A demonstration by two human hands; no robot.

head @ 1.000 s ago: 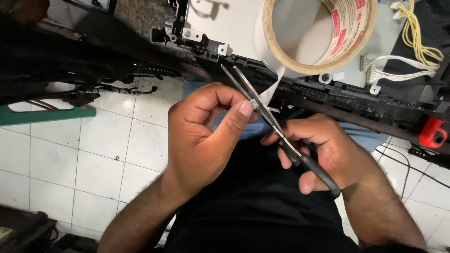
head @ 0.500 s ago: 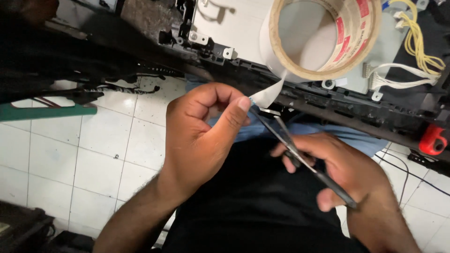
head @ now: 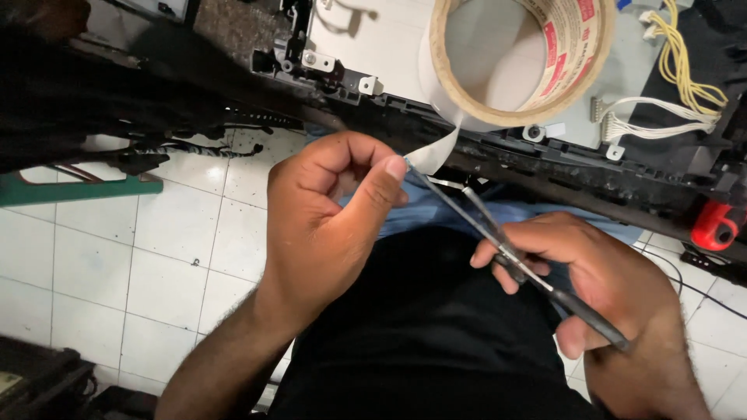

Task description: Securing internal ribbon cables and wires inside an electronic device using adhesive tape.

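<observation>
My left hand point(head: 331, 225) pinches the free end of a pale tape strip point(head: 436, 152) between thumb and forefinger. The strip runs up to a large roll of tape point(head: 517, 58) lying on a white metal panel point(head: 381, 47). My right hand point(head: 599, 292) grips a pair of black-handled scissors point(head: 510, 253), blades open and pointing up-left, their tips right beside the strip near my left thumb.
A dark device frame point(head: 576, 167) edges the panel, with yellow wires point(head: 689, 66) and white wires point(head: 650, 124) at the right. A red part point(head: 712, 225) sits at far right. White floor tiles point(head: 132, 257) lie to the left, with a green bar point(head: 74, 189). My dark-clothed lap point(head: 420, 342) is below.
The scissors dropped away from the strip, then their open blades came back up beside it. My left hand kept its pinch on the tape end and pulled the strip longer.
</observation>
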